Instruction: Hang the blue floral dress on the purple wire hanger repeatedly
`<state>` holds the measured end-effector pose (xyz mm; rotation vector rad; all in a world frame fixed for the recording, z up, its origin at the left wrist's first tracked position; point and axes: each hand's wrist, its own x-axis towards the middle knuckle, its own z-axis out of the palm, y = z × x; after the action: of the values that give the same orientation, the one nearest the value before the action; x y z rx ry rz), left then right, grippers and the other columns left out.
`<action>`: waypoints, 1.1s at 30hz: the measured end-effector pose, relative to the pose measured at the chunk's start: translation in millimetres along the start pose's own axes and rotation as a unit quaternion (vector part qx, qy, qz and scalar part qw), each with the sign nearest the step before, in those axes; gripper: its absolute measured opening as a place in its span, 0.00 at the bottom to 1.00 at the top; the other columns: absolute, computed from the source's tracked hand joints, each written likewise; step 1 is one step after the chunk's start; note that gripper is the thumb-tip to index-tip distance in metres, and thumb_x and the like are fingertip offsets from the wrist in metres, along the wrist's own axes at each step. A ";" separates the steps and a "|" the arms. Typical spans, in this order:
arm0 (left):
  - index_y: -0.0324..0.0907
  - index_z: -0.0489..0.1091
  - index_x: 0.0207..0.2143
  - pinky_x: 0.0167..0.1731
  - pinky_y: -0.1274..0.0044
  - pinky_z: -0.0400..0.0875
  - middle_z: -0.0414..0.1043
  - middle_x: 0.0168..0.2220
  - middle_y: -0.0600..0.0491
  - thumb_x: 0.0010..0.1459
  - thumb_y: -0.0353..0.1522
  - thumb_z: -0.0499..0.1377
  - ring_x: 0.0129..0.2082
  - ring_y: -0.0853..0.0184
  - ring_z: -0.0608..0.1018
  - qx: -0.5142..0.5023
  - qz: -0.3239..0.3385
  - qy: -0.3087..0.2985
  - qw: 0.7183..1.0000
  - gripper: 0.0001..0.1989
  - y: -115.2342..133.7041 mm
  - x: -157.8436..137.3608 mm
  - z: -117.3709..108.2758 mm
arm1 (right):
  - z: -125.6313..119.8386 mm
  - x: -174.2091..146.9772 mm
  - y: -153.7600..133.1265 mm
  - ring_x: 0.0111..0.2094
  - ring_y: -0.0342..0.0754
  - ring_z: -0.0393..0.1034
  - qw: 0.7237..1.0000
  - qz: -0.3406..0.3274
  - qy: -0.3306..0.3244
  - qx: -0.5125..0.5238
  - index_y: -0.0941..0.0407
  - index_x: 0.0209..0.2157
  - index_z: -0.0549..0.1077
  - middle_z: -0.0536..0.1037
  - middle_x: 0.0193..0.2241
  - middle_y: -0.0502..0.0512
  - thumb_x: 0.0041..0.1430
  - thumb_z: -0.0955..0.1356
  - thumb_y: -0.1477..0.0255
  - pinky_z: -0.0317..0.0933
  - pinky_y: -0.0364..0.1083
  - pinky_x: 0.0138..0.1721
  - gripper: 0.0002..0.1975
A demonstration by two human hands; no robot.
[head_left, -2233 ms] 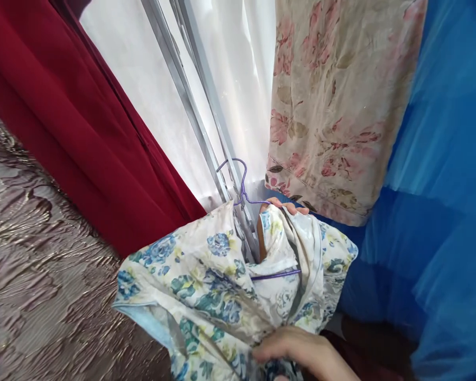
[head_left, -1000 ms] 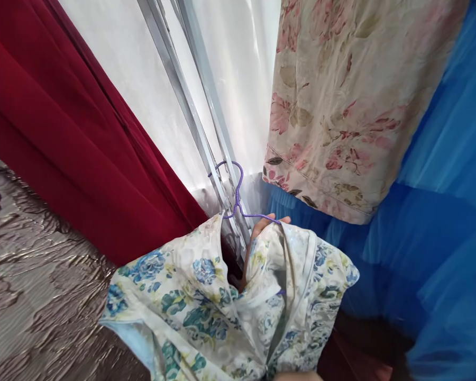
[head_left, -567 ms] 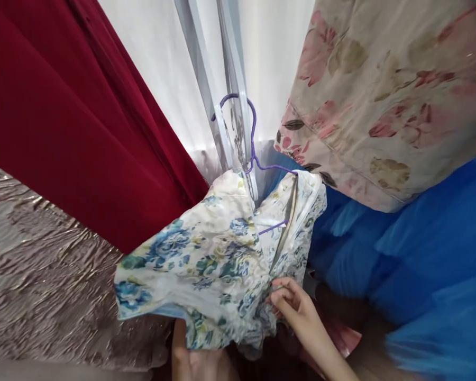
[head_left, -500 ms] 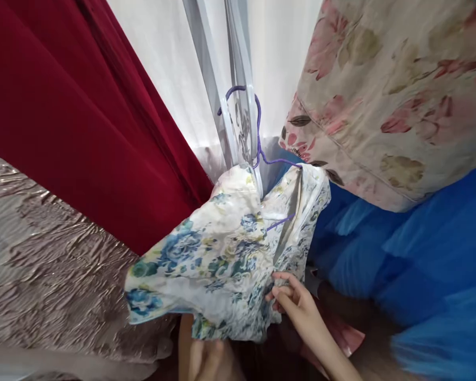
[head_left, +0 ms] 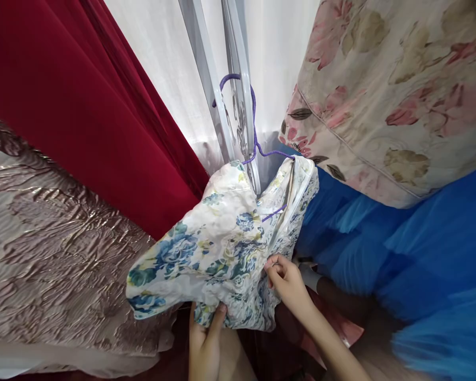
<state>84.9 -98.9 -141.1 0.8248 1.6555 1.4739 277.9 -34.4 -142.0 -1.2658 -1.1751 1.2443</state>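
Observation:
A small white garment printed with blue and green flowers [head_left: 222, 248] hangs tilted from a purple hanger [head_left: 255, 121]. Its long opening, edged by a white strip like a zipper [head_left: 291, 211], gapes on the right side, and part of the hanger shows through. At the lower end of this opening, my right hand [head_left: 287, 280] is closed in a pinch on the cloth; whether a zipper pull lies between the fingertips is hidden. My left hand [head_left: 206, 338] grips the bottom hem, thumb on top and fingers underneath.
The hanger hooks over pale metal bars [head_left: 238, 63] before a white curtain [head_left: 150, 53]. Dark red cloth [head_left: 103, 106] and a textured pinkish fabric [head_left: 63, 264] hang left. On the right are a floral beige cloth [head_left: 381, 106] and blue tulle [head_left: 381, 243].
My left hand has risen and now visibly grips the hem. My right hand has moved slightly up and left, its fingers curling into a pinch. The garment and hanger have shifted slightly up and left.

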 end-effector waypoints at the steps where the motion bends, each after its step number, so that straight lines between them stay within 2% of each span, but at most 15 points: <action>1: 0.43 0.70 0.54 0.61 0.62 0.64 0.77 0.50 0.46 0.54 0.46 0.67 0.57 0.51 0.75 -0.005 -0.003 0.021 1.000 0.29 -1.3 2.4 -1.9 | 0.6 -1.4 -1.6 0.19 0.45 0.63 1.000 0.001 -0.007 0.003 0.55 0.34 0.68 0.68 0.16 0.45 0.64 0.65 0.60 0.55 0.43 0.25 0.13; 3: 0.46 0.67 0.56 0.60 0.62 0.65 0.74 0.52 0.47 0.54 0.44 0.67 0.56 0.53 0.74 -0.013 0.037 0.098 0.994 0.29 -4.5 5.3 -5.2 | 1.2 -6.4 -3.6 0.19 0.43 0.62 1.000 0.003 -0.011 0.007 0.56 0.32 0.68 0.68 0.17 0.45 0.64 0.65 0.62 0.55 0.43 0.26 0.12; 5: 0.47 0.64 0.56 0.56 0.66 0.68 0.71 0.51 0.49 0.54 0.40 0.68 0.53 0.57 0.75 -0.011 0.128 0.175 0.976 0.29 -9.4 4.5 -6.3 | 1.1 -14.1 -3.6 0.20 0.43 0.62 1.000 0.008 -0.006 0.007 0.56 0.31 0.68 0.67 0.16 0.44 0.64 0.66 0.64 0.56 0.43 0.26 0.11; 6: 0.46 0.66 0.54 0.53 0.68 0.70 0.71 0.49 0.49 0.55 0.38 0.67 0.51 0.59 0.75 -0.003 0.179 0.191 0.965 0.26 -12.4 2.5 -5.3 | 1.0 -18.4 -3.0 0.20 0.43 0.62 1.000 0.012 -0.006 0.008 0.57 0.31 0.69 0.67 0.16 0.44 0.64 0.66 0.64 0.56 0.43 0.27 0.11; 7: 0.45 0.68 0.50 0.50 0.71 0.72 0.71 0.46 0.50 0.55 0.37 0.67 0.47 0.61 0.76 0.014 0.224 0.178 0.958 0.21 -15.6 -0.2 -2.8 | 0.8 -22.9 -2.1 0.19 0.42 0.62 1.000 0.016 -0.006 0.010 0.57 0.31 0.69 0.66 0.16 0.44 0.63 0.66 0.65 0.56 0.42 0.26 0.10; 8: 0.44 0.70 0.46 0.47 0.72 0.73 0.72 0.43 0.50 0.57 0.35 0.66 0.44 0.62 0.76 0.040 0.260 0.137 0.955 0.15 -18.6 -3.4 1.3 | 0.7 -27.4 -1.3 0.19 0.42 0.61 1.000 0.020 -0.008 0.013 0.57 0.31 0.70 0.66 0.15 0.44 0.63 0.66 0.66 0.56 0.42 0.26 0.10; 11: 0.42 0.72 0.40 0.43 0.73 0.74 0.73 0.40 0.49 0.60 0.32 0.61 0.41 0.62 0.77 0.130 0.311 -0.050 0.940 0.05 -25.3 -12.3 22.8 | 0.8 -38.7 -0.7 0.19 0.42 0.62 0.999 0.029 -0.016 0.023 0.58 0.30 0.71 0.68 0.15 0.45 0.63 0.66 0.67 0.57 0.41 0.26 0.10; 13: 0.43 0.72 0.42 0.43 0.73 0.74 0.73 0.42 0.48 0.61 0.30 0.60 0.42 0.62 0.77 0.150 0.311 -0.123 0.931 0.07 -28.0 -15.1 41.2 | 1.1 -43.8 -3.0 0.19 0.42 0.64 0.999 0.025 -0.025 0.028 0.59 0.29 0.72 0.69 0.17 0.46 0.62 0.67 0.68 0.58 0.41 0.26 0.10; 16: 0.43 0.71 0.42 0.42 0.73 0.74 0.74 0.41 0.49 0.61 0.28 0.58 0.41 0.63 0.78 0.126 0.312 -0.122 0.934 0.07 -32.6 -15.3 63.2 | 1.7 -48.2 -9.5 0.21 0.43 0.67 0.998 0.007 -0.053 0.012 0.60 0.28 0.74 0.72 0.18 0.48 0.62 0.66 0.71 0.59 0.41 0.28 0.10; 18: 0.43 0.71 0.41 0.42 0.74 0.74 0.75 0.39 0.50 0.60 0.28 0.58 0.40 0.63 0.79 0.117 0.308 -0.112 0.937 0.07 -36.9 -15.2 69.6 | 2.5 -50.0 -14.0 0.21 0.43 0.67 0.998 0.001 -0.063 -0.008 0.60 0.27 0.74 0.72 0.18 0.49 0.62 0.66 0.72 0.60 0.41 0.28 0.10; 22: 0.42 0.71 0.41 0.37 0.76 0.75 0.76 0.35 0.51 0.63 0.31 0.58 0.35 0.64 0.80 0.107 0.276 -0.118 0.948 0.05 -43.5 -18.0 67.1 | 6.7 -53.6 -19.7 0.19 0.41 0.63 0.998 0.014 -0.057 -0.013 0.60 0.27 0.73 0.70 0.16 0.48 0.62 0.67 0.70 0.56 0.40 0.25 0.11; 27: 0.41 0.69 0.38 0.36 0.76 0.74 0.74 0.32 0.52 0.65 0.34 0.57 0.33 0.64 0.79 0.085 0.238 -0.121 0.960 0.06 -39.3 -22.8 60.9 | 15.2 -53.9 -25.4 0.16 0.38 0.55 0.996 0.043 -0.062 0.051 0.60 0.26 0.70 0.64 0.14 0.45 0.62 0.67 0.63 0.49 0.39 0.20 0.16; 33: 0.41 0.68 0.36 0.36 0.77 0.71 0.73 0.31 0.52 0.66 0.33 0.56 0.33 0.65 0.77 0.084 0.241 -0.148 0.956 0.05 -25.5 -21.1 60.1 | 15.5 -41.9 -48.6 0.15 0.37 0.50 0.995 0.029 -0.048 0.082 0.60 0.26 0.71 0.62 0.13 0.42 0.60 0.69 0.62 0.46 0.39 0.19 0.16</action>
<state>147.9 -89.9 -166.8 1.5500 1.4225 1.4405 261.6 -73.0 -90.9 -1.1376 -1.0859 1.4274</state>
